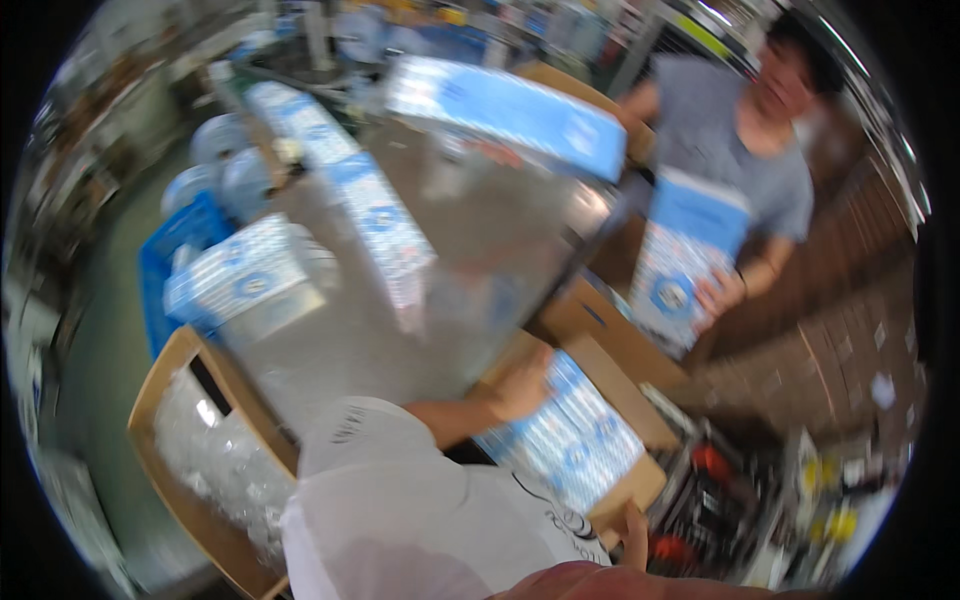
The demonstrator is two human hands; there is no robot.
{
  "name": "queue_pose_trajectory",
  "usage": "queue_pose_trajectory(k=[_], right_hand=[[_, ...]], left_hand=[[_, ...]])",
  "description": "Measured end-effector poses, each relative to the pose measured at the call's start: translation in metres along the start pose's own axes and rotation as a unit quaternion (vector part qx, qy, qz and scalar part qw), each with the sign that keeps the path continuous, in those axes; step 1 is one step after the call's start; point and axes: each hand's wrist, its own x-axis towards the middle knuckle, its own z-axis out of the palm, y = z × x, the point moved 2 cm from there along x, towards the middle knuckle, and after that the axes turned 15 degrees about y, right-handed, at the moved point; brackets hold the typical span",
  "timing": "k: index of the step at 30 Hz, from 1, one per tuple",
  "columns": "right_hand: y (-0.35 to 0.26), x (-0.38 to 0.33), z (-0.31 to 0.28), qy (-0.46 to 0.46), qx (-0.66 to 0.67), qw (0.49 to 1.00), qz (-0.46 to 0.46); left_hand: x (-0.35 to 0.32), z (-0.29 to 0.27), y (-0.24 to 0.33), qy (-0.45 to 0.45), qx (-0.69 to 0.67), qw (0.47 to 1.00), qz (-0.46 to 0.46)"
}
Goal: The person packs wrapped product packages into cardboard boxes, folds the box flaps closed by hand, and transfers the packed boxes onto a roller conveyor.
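Observation:
An open cardboard box [655, 480] stands in front of me, filled with blue-and-white patterned cartons [570, 430] packed side by side. My left hand [525, 385] is closed at the box's left edge, next to the cartons; motion blurs its fingers. At the near right corner, my right hand [634, 535] grips the cardboard, most of it hidden. Across the box, a co-worker's hand [715, 298] holds a tall blue-and-white carton [690, 255] upright.
A metal table [340, 350] carries a long row of cartons [375, 205], another long carton stack [510, 110] and a shorter group [240, 270]. Left stand a blue crate [155, 290] and a cardboard box of clear plastic [165, 350]. Stacked brown cartons [840, 370] line the right.

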Motion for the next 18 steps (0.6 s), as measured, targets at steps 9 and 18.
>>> queue_pose_trajectory(k=[9, 18], right_hand=[[-0.026, -0.055, -0.063, 0.185, 0.049, 0.971, -0.146], [-0.087, -0.104, -0.022, -0.141, -0.377, 0.803, -0.439]], left_hand=[[0.001, 0.049, -0.145, -0.147, 0.053, 0.955, -0.252], [-0.057, 0.102, 0.13, -0.387, 0.114, 0.876, 0.265]])
